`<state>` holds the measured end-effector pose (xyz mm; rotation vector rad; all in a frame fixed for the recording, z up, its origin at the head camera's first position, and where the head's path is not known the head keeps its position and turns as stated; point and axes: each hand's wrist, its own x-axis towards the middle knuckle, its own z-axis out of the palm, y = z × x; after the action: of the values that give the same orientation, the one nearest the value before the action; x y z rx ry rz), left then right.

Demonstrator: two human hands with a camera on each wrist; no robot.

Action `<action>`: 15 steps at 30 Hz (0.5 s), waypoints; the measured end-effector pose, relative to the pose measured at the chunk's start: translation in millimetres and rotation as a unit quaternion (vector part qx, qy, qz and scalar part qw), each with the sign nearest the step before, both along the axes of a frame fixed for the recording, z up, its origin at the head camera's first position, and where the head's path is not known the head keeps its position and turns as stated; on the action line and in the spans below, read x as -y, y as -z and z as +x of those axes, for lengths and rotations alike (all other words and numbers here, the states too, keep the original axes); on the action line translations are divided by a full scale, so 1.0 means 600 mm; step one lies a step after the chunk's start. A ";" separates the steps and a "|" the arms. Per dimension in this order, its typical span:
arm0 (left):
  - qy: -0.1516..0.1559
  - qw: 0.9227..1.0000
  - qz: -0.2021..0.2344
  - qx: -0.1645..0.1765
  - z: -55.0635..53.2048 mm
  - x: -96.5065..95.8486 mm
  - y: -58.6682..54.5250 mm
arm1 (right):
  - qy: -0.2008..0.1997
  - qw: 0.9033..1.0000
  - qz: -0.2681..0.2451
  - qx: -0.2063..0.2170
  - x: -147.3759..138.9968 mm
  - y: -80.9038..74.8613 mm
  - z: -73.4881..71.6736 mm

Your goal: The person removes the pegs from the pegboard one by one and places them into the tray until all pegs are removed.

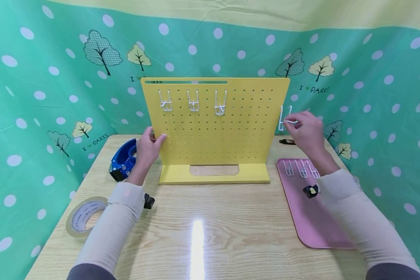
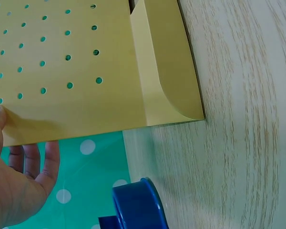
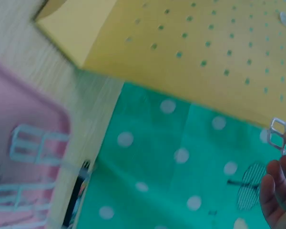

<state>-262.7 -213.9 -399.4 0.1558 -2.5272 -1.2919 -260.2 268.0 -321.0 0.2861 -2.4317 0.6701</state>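
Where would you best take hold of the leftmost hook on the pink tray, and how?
Likely best: pinch the hook by the barred frame at its near end, coming down from above. It lies on the tray, its two prongs pointing toward the far rim, so that should leave them free.

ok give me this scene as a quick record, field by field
left hand: grips the board at its left edge
right hand: pinches a white hook near the board's right edge
board: yellow, upright, holed
hung hooks: three, in a row near the top
tray: pink, right of the board
tray hooks: three visible, more may be hidden
dispenser: blue, left of the board
tape: roll, beside the left forearm
marker: dark, beyond the tray
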 end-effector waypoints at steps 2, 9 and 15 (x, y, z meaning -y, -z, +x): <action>0.000 1.000 -0.001 0.000 0.000 0.000 0.001 | 0.007 1.000 0.001 0.010 -0.019 0.004 0.003; 0.002 1.000 0.000 0.000 -0.001 0.001 0.003 | 0.048 0.997 0.010 0.059 -0.086 0.019 0.021; 0.003 1.000 -0.006 -0.006 0.000 0.000 0.004 | 0.071 0.988 0.023 0.138 -0.152 0.037 0.032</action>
<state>-262.9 -213.8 -401.6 0.1375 -2.5268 -1.2752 -241.2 358.9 -343.0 0.0384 -2.7022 0.6265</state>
